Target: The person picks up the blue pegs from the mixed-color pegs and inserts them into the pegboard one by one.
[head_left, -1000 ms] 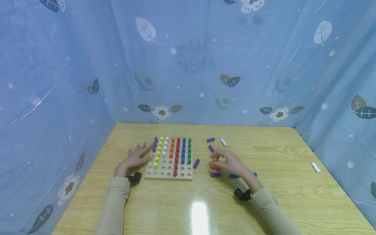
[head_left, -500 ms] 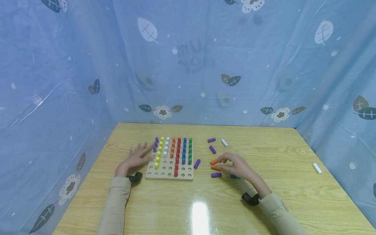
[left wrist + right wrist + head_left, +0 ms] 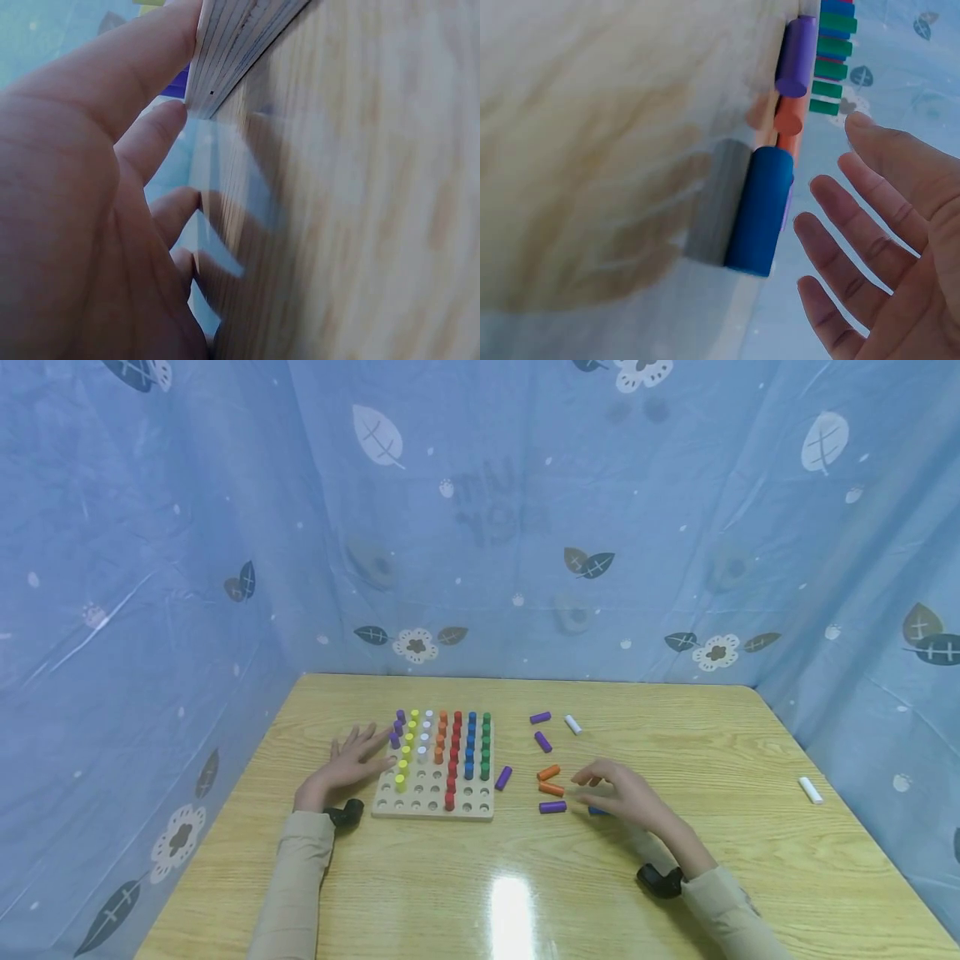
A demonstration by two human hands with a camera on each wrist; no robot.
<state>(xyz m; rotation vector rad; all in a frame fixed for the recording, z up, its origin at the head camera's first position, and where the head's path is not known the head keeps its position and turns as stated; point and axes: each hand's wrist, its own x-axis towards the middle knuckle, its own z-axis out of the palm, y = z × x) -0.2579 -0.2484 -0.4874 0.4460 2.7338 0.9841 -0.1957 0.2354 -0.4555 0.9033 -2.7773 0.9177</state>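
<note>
My left hand point(image 3: 348, 767) lies along the left side of a wooden pegboard point(image 3: 431, 812), fingers spread and fingertips at its edge. The left wrist view shows the thumb side against the board's side point(image 3: 238, 45). Rows of coloured pegs stand upright in the board, among them yellow pegs point(image 3: 400, 783) and purple ones point(image 3: 394, 741). My right hand point(image 3: 630, 795) hovers with relaxed, parted fingers and holds nothing. Just left of its fingertips lie two orange pegs point(image 3: 551, 789). A blue peg point(image 3: 761, 214) lies on the table beside this hand, partly hidden by it in the head view.
Loose purple pegs lie between board and right hand, one purple peg point(image 3: 552, 807) nearest the front. A white peg point(image 3: 573, 725) lies farther back, another white peg point(image 3: 810, 790) near the table's right edge. Blue curtains point(image 3: 525, 610) enclose the table point(image 3: 420, 885).
My right hand has drawn back to the right, away from the two orange pegs, which now lie uncovered and slightly angled to each other. The left hand stays at the board.
</note>
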